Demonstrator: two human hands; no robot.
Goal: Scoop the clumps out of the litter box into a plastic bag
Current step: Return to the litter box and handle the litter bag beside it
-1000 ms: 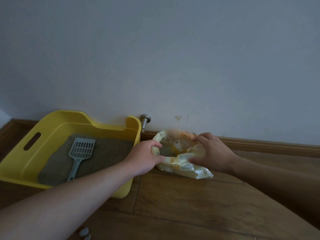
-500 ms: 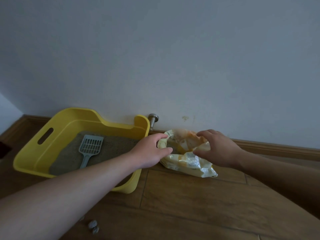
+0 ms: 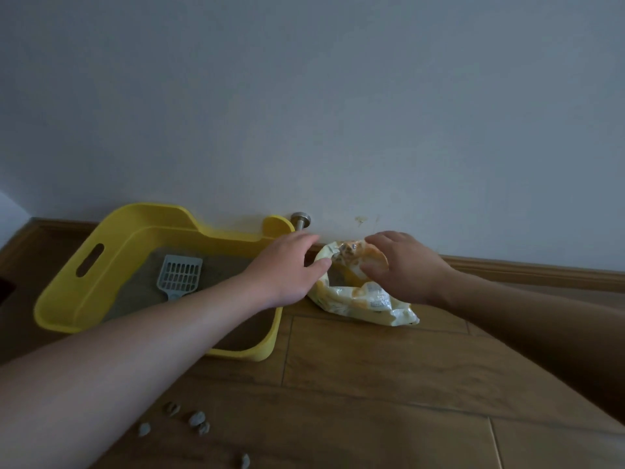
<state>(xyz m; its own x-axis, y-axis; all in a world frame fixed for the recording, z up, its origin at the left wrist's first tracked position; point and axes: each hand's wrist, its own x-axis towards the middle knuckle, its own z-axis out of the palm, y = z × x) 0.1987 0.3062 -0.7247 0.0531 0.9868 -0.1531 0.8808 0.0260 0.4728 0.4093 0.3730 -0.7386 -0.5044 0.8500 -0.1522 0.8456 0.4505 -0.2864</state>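
Observation:
A yellow litter box (image 3: 64,286) stands against the wall at left, with grey litter and a grey slotted scoop (image 3: 179,277) lying in it. To its right a crumpled yellow-and-white plastic bag (image 3: 358,299) lies on the floor, mouth open upward. My left hand (image 3: 287,269) reaches over the box's right corner with its fingers stretched out and the thumb touching the bag's left rim. My right hand (image 3: 402,265) pinches the bag's far orange rim. What is in the bag is too dark to tell.
Several small grey clumps (image 3: 198,419) lie on the wooden floor under my left forearm. A metal door stopper (image 3: 300,220) sticks out of the wall behind the box's corner. A wooden skirting board (image 3: 527,270) runs along the wall.
My left hand has let go of the bag's rim and spread its fingers toward the wall. My right hand has moved to the far rim. The view has shifted left and pulled back.

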